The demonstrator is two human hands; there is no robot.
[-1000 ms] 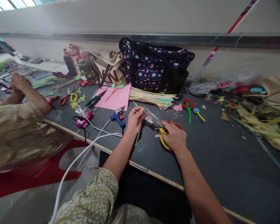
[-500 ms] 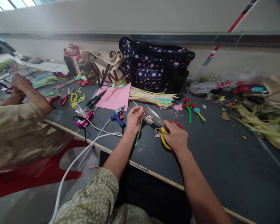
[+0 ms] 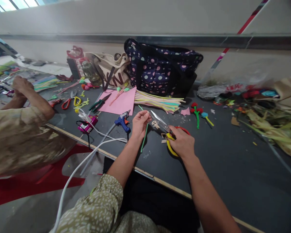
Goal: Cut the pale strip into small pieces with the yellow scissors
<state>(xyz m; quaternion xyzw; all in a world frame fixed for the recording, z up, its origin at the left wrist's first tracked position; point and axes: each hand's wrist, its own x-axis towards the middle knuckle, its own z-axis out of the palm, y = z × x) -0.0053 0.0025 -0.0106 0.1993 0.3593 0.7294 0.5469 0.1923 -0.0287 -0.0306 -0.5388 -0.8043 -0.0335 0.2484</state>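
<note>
My right hand [image 3: 181, 140] grips scissors [image 3: 159, 119] with one yellow and one red handle loop. The blades point up and left, close to the fingertips of my left hand [image 3: 140, 124]. My left thumb and fingers are pinched together; a tiny pale bit shows at their tips, too small to name. A thin green stem [image 3: 144, 139] runs beneath or through my left hand; whether it is held or lies on the table I cannot tell. Small pale cut pieces [image 3: 155, 125] lie under the blades.
A blue glue gun [image 3: 122, 122] and magenta box [image 3: 87, 124] with cables lie left. Behind are pink paper [image 3: 126, 105], pastel stems [image 3: 157, 101] and a dotted bag [image 3: 157, 69]. Flower shapes [image 3: 196, 115] lie right. A co-worker's arm [image 3: 40, 102] is at far left.
The scissors have shifted slightly left and their blades now look closer together. My left hand stays nearly in place, still pinched.
</note>
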